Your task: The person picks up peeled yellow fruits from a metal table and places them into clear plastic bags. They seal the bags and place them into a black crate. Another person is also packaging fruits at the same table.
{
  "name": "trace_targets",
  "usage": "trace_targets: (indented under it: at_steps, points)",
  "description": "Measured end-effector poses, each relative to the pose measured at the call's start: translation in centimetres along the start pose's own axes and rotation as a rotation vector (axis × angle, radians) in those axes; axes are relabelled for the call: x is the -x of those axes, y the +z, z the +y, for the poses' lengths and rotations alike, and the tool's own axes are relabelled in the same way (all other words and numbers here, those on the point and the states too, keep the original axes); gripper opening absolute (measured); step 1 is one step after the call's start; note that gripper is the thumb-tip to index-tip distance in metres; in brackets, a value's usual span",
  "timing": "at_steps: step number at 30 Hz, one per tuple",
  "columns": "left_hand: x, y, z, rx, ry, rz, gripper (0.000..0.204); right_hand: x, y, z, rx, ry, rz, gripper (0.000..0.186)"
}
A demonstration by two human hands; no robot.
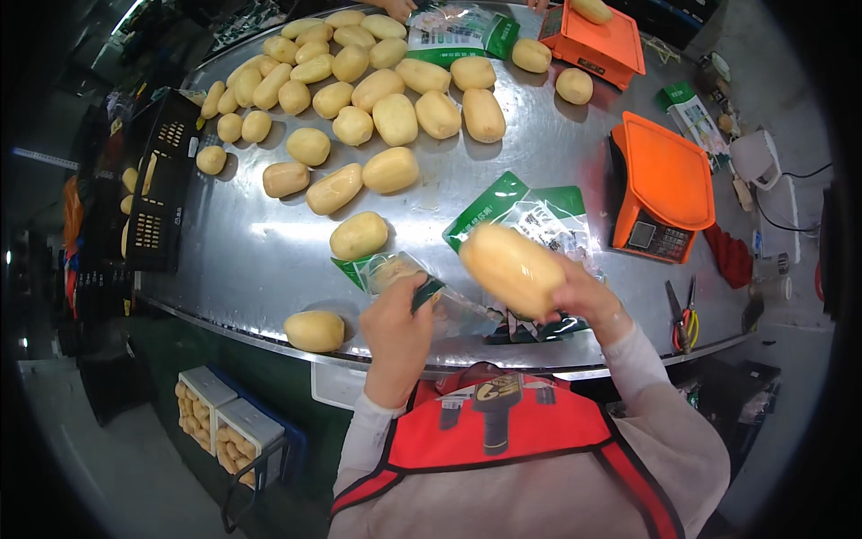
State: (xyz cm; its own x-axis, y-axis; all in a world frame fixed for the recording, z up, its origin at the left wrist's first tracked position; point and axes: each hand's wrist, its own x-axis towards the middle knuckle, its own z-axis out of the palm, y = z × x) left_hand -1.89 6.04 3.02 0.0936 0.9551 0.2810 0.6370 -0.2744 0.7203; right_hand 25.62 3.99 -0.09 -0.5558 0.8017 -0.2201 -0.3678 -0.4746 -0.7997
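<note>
My right hand (584, 299) grips one end of a thick, pale yellow lotus root segment (510, 269), holding it tilted above the table. Closed round the edge of a clear plastic bag (458, 314) with green trim is my left hand (397, 334); whether anything sits inside that bag is hard to tell. Beneath and behind the held segment lie more green-and-clear bags (561, 205), partly hidden by it. One loose segment (359, 235) rests just beyond my left hand, and another (314, 331) lies left of it by the table's front edge.
Many lotus root segments (395, 119) cover the far left of the metal table (260, 242). An orange scale (669, 175) stands right, a second (593, 40) farther back. Scissors (682, 319) lie front right. A black crate (162, 184) flanks the left edge. Another person's hand (395, 7) shows at the far side.
</note>
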Motion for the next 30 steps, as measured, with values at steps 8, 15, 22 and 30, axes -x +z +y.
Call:
trace_targets:
  at_steps: [8, 15, 22, 30]
  points:
    - [2.8, 2.3, 0.5, -0.132, 0.110, -0.083, 0.025, 2.7, 4.6, 2.7, 0.413, 0.128, 0.218, 0.068]
    - [5.4, 4.0, 1.2, -0.177, 0.054, -0.154, 0.026, 1.3, 7.5, 7.5, 1.079, -0.135, 0.340, 0.065]
    - [7.4, 4.2, 1.5, -0.169, 0.123, -0.163, 0.018, 0.1, 6.7, 10.9, 0.283, 0.072, 0.414, 0.040]
    - [8.1, 4.0, 1.3, -0.103, 0.112, -0.219, 0.029, -1.3, 7.8, 11.0, 0.079, 0.229, 0.456, 0.015]
